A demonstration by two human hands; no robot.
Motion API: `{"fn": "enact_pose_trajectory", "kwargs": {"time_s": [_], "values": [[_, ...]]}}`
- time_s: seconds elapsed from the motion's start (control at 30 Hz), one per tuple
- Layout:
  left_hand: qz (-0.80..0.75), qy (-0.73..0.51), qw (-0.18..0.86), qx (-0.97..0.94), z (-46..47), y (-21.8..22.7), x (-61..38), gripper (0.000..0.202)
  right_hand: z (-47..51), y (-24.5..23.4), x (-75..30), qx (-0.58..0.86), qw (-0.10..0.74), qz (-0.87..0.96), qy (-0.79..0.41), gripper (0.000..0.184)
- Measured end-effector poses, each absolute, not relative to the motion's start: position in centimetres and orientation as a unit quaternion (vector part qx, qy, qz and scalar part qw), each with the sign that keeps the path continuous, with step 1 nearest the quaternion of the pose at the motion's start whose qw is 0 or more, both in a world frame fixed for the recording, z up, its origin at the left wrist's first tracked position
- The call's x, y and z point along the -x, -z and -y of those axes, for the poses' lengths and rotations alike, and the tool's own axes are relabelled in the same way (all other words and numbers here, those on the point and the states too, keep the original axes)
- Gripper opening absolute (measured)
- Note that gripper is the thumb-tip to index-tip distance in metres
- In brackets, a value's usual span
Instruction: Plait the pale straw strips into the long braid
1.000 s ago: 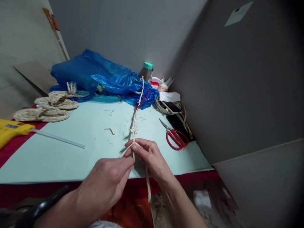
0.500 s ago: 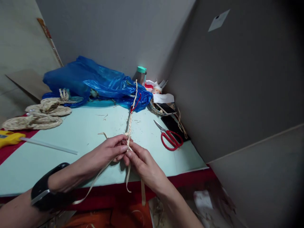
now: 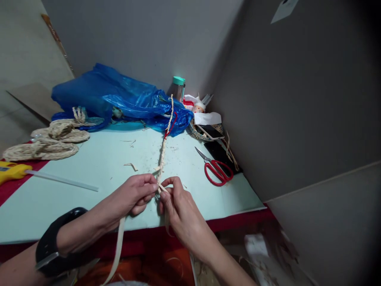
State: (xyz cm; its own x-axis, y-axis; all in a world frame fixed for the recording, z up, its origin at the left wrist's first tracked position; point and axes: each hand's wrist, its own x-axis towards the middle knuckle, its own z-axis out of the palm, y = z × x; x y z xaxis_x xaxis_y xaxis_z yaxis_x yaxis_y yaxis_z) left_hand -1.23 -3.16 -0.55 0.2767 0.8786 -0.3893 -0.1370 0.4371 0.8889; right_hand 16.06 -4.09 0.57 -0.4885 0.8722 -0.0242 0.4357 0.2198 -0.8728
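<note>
A pale braided fibre cord [image 3: 162, 157] runs from the blue bag toward me, with a red string [image 3: 170, 126] tied around its upper part. At its near end the braid splits into loose flat strands. My left hand [image 3: 138, 193] is closed, pinching a strand at the left of the split; a long strand [image 3: 118, 246] hangs below it over the table edge. My right hand [image 3: 178, 204] pinches strands at the right of the split, thumb against fingers. A further strand dangles under the right hand, partly hidden by it.
Red-handled scissors [image 3: 218, 172] lie to the right, near a black phone [image 3: 218, 153] and a basket [image 3: 200, 133]. A blue plastic bag [image 3: 119, 93] and a bottle [image 3: 177, 88] are at the back. Coiled braids [image 3: 41, 150] and a yellow glue gun [image 3: 13, 171] lie left.
My hands have drawn slightly apart at the split, and the right hand now pulls strands to the right. The strand under my left hand hangs differently. The view has shifted a little.
</note>
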Motion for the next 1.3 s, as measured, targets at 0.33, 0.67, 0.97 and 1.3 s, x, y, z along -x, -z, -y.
{"fn": "enact_pose_trajectory", "kwargs": {"time_s": [0.33,0.67,0.97,1.3], "values": [[-0.536,-0.359,0.608,-0.463,3.6,0.1,0.6,0.026,3.9,-0.7,-17.1,0.482,0.243,0.783,-0.308,0.021],[-0.539,-0.381,0.585,-0.471,4.3,0.1,0.1,0.022,7.2,0.8,-14.2,0.464,0.27,0.843,-0.031,0.023],[-0.514,-0.426,0.637,-0.386,4.9,-0.6,0.4,0.023,6.0,-1.2,-16.0,0.432,0.328,0.829,-0.14,0.02],[-0.485,-0.414,0.62,-0.457,5.6,-0.4,0.9,0.019,1.9,-0.5,-15.0,0.386,0.265,0.727,-0.501,0.033]]}}
